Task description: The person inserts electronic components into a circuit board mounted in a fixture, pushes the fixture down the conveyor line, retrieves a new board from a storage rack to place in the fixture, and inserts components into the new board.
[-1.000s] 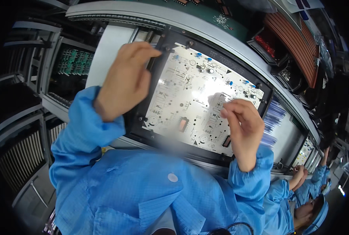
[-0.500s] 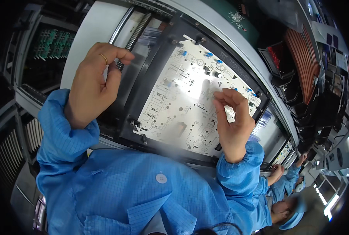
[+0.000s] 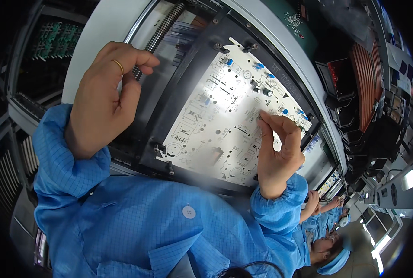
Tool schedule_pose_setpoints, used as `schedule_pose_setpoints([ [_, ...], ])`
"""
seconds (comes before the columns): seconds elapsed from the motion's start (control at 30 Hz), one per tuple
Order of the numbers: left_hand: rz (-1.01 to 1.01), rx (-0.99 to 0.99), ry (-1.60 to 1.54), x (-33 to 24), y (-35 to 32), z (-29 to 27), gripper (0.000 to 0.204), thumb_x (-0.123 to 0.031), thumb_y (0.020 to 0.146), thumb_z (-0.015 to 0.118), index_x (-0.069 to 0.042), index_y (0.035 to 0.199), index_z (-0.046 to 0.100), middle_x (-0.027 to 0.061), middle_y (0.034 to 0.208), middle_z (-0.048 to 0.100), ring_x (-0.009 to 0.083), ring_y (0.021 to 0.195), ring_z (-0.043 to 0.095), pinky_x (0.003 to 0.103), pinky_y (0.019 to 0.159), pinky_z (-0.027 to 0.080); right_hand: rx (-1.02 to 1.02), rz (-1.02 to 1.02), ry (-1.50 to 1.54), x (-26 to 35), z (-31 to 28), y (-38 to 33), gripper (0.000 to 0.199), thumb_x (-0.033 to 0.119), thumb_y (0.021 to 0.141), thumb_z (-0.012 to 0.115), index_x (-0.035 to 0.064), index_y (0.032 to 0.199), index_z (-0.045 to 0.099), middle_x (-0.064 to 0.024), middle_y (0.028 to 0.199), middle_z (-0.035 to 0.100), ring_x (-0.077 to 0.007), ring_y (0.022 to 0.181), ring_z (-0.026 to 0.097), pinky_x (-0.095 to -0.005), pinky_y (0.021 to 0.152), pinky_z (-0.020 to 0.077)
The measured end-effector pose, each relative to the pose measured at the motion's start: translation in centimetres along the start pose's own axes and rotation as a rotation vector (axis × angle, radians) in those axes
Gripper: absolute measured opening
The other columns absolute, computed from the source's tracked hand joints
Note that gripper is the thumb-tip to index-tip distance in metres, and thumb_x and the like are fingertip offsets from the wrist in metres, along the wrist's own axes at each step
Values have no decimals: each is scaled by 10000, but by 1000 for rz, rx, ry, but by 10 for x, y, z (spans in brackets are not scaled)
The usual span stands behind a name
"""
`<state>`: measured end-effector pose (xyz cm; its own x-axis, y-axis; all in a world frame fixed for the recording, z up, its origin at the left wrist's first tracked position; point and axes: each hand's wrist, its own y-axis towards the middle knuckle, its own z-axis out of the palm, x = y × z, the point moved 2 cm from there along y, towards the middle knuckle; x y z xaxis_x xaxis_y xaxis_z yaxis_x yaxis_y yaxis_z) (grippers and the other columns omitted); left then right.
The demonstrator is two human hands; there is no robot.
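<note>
A white circuit board (image 3: 225, 116) lies in a black frame (image 3: 178, 92) on the bench (image 3: 104, 28), tilted across the view from lower left to upper right. Small blue parts (image 3: 257, 66) and dark cylinders stand near its upper end; the rest shows printed outlines and holes.

The right hand (image 3: 278, 153) sits over the board's right side. Its grip is together: thumb and fingers pinch at the tips, which point down onto the board near its right edge. Whether something small is held between them cannot be told. The blue sleeve (image 3: 276, 204) covers the wrist.

The left hand (image 3: 102, 97) rests over the frame's left border, well apart from the right hand. Its grip is also together, the thumb pressed against the curled fingers; what it holds, if anything, is hidden. A thin gold ring (image 3: 118, 66) sits on one finger. Just beside the fingertips runs a dark coiled spring (image 3: 162, 25), lying along the upper left of the frame.

Beyond the bench's far edge lies a green board (image 3: 299, 23), and at the right stands a reddish ribbed part (image 3: 366, 88). At the lower right, other people in blue coats (image 3: 327, 222) work along the same line, their hands apart from this person's own.
</note>
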<state>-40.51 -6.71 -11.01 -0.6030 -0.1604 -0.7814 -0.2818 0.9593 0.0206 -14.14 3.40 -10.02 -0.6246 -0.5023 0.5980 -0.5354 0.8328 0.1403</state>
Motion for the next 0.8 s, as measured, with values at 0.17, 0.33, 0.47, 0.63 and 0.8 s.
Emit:
schedule_pose_setpoints([
  [0.17, 12, 2, -3, -1, -1, 2, 346, 117, 772, 453, -17, 1052, 607, 98, 946, 566, 141, 703, 526, 246, 584, 430, -72, -46, -120, 4, 1, 2, 187, -104, 761, 690, -29, 896, 583, -119, 864, 679, -246, 750, 668, -295, 672, 531],
  [0.33, -8, 23, 5, -1, -1, 2, 350, 123, 765, 452, -14, 1048, 607, 99, 945, 568, 143, 723, 535, 246, 580, 430, -19, -47, -177, 6, -1, 0, 183, -143, 797, 645, -54, 928, 554, -127, 894, 680, -200, 890, 696, -274, 776, 563],
  [0.47, 31, 23, 18, 0, 0, 3, 351, 129, 760, 453, -8, 1043, 607, 99, 924, 576, 162, 774, 547, 250, 581, 431, -12, -61, -200, 5, -2, 1, 185, -148, 793, 644, -61, 931, 556, -127, 894, 681, -201, 880, 696, -275, 770, 571],
  [0.63, 77, 21, 58, -1, -3, 2, 357, 139, 756, 446, -2, 1042, 607, 101, 894, 585, 190, 834, 558, 263, 593, 440, 10, -79, -214, 10, -1, 4, 179, -160, 788, 635, -68, 919, 555, -135, 898, 690, -196, 865, 697, -278, 765, 577],
  [0.8, 89, 27, 53, -1, -1, 4, 349, 137, 748, 445, 2, 1022, 611, 101, 871, 589, 207, 864, 566, 288, 627, 464, 24, -116, -227, 9, -2, 8, 147, -169, 780, 629, -68, 866, 566, -135, 902, 696, -189, 833, 698, -274, 745, 579],
])
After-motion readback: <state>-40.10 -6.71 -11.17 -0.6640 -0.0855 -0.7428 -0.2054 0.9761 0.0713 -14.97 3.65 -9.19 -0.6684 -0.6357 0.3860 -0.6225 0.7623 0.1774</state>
